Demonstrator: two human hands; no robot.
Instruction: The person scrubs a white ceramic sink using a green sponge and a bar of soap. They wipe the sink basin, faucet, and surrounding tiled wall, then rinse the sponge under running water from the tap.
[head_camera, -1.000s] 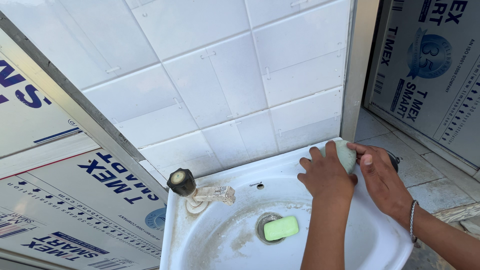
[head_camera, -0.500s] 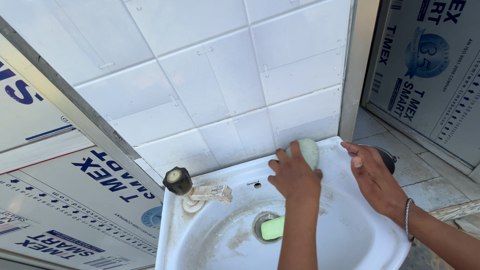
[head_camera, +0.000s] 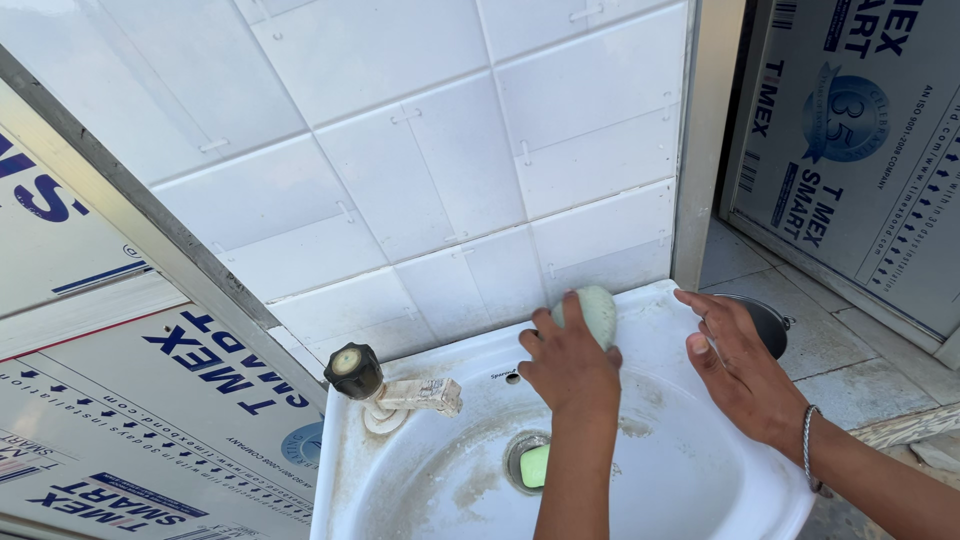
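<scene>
Printed sheet panels (head_camera: 120, 400) line the left side, behind a slanted metal strip; white wall tiles (head_camera: 420, 180) run across the far side

Tap (head_camera: 385, 385) at the near left of the white wash basin (head_camera: 690, 470): dark round knob on top, crusted pale spout pointing right over the bowl. Bowl is stained with brown marks around the drain

Green soap bar (head_camera: 535, 465) lies in the drain at the bottom of the bowl, partly hidden by the left forearm

Left hand (head_camera: 568, 365) is closed around a pale green soap (head_camera: 595, 312), a rounded, worn lump. Fingers curl over its near side, the far end showing above the knuckles. The soap is held up at the far rim of the basin, close to the tiles, about centre of the scene

Handling, as a judgement: light, hard, not fragile, but likely slick if wet, and the rounded shape would squirt out of a pinch. Best wrapped in the whole palm across its broad middle, as it is here

Right hand (head_camera: 735, 365) is open, fingers loosely spread and slightly bent, holding nothing, over the right rim of the basin, near the soap but apart from it. Bangle (head_camera: 808, 445) on that wrist

Dark round pan-like object (head_camera: 765, 318) sits on the stone floor (head_camera: 850, 370) just past the right hand; more printed panel (head_camera: 860, 130) at far right
</scene>
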